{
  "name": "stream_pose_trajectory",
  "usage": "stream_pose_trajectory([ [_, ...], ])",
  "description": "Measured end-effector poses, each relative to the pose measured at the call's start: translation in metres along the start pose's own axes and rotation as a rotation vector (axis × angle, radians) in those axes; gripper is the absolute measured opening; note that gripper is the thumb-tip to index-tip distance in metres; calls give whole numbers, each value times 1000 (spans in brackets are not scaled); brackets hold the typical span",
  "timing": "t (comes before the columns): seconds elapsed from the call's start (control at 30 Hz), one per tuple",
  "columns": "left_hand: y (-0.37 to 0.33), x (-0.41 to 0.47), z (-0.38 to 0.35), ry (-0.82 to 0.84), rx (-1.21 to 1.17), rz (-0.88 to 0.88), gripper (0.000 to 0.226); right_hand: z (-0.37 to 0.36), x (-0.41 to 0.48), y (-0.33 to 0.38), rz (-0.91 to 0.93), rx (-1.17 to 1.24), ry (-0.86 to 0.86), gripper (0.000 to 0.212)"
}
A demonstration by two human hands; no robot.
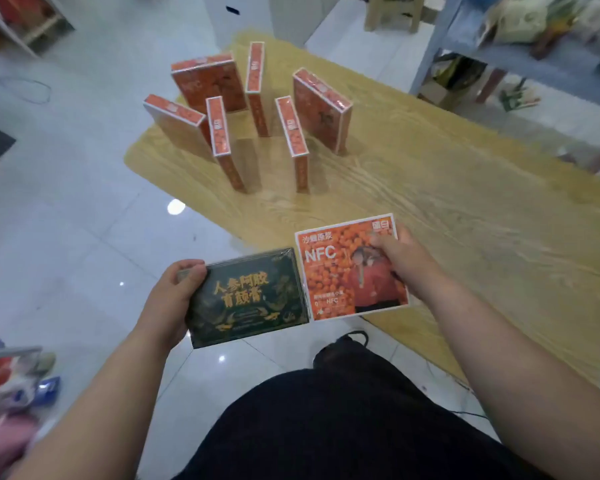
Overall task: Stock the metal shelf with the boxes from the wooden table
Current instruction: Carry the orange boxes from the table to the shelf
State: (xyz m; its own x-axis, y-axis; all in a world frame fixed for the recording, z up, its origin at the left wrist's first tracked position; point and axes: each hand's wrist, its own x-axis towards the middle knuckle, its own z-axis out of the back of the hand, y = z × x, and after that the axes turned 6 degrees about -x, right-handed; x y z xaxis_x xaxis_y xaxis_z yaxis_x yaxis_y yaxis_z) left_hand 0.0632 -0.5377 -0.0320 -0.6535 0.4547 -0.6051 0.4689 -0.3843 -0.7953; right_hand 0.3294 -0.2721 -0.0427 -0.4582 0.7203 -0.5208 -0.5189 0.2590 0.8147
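My left hand (177, 299) grips a dark green box with gold lettering (248, 299) by its left edge, held flat above the floor. My right hand (400, 258) grips an orange box marked NFC (333, 271) at its right edge, face up over the near corner of the wooden table (447, 220). The two boxes sit side by side, almost touching. Several more orange boxes (323, 109) stand upright at the far end of the table. A metal shelf (471, 46) rises at the upper right.
The shelf at the upper right holds bagged goods. A wooden stool (392, 12) stands behind the table. Another rack (21, 26) is at the upper left. Packaged items (14, 386) lie at the lower left. The floor is glossy white tile (66, 220).
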Motion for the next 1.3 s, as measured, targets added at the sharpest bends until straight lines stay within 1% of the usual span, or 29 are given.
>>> stream_pose_trajectory([
  [0.07,19,-15,52,-66,-56,18,25,-53,-11,16,37,-64,87,22],
  [0.13,37,-34,104,-131,-107,37,31,-106,-16,30,82,-136,162,28],
  [0.2,52,-54,151,-200,-204,57,30,-158,-21,47,112,-204,246,36],
  [0.33,74,-90,221,-393,-455,48,14,-251,-25,79,183,-342,408,40],
  [0.4,81,-104,247,-470,-539,10,17,-292,-28,102,262,-418,475,36],
  [0.47,82,-115,268,-543,-592,-19,27,-334,-30,123,333,-464,558,33],
  [0.5,83,-119,278,-583,-623,-25,30,-355,-28,133,332,-472,605,33],
  [0.6,81,-126,304,-725,-707,-41,31,-422,-19,162,398,-513,779,31],
  [0.67,76,-129,320,-835,-752,-61,29,-469,-16,183,459,-571,897,40],
  [0.77,62,-133,341,-1008,-804,-82,13,-537,-12,215,506,-618,1053,56],
  [0.8,57,-134,347,-1062,-828,-85,11,-558,-12,226,520,-630,1100,61],
  [0.83,53,-136,353,-1112,-847,-89,10,-578,-11,236,538,-655,1137,63],
  [0.87,48,-138,357,-1153,-863,-96,12,-597,-15,247,566,-669,1185,60],
  [0.93,40,-146,362,-1232,-903,-112,20,-632,-28,269,637,-690,1299,48],
  [1.0,31,-157,366,-1310,-964,-132,19,-668,-45,289,697,-708,1398,43],
  [1.1,21,-174,376,-1442,-996,-179,15,-718,-78,312,771,-704,1529,53],
  [1.2,8,-197,395,-1582,-1013,-258,15,-763,-126,335,844,-668,1648,47],
  [1.27,-5,-217,413,-1653,-1012,-312,19,-790,-160,350,857,-620,1722,50],
  [1.3,-12,-228,422,-1685,-991,-334,26,-803,-177,357,879,-598,1761,52],
])
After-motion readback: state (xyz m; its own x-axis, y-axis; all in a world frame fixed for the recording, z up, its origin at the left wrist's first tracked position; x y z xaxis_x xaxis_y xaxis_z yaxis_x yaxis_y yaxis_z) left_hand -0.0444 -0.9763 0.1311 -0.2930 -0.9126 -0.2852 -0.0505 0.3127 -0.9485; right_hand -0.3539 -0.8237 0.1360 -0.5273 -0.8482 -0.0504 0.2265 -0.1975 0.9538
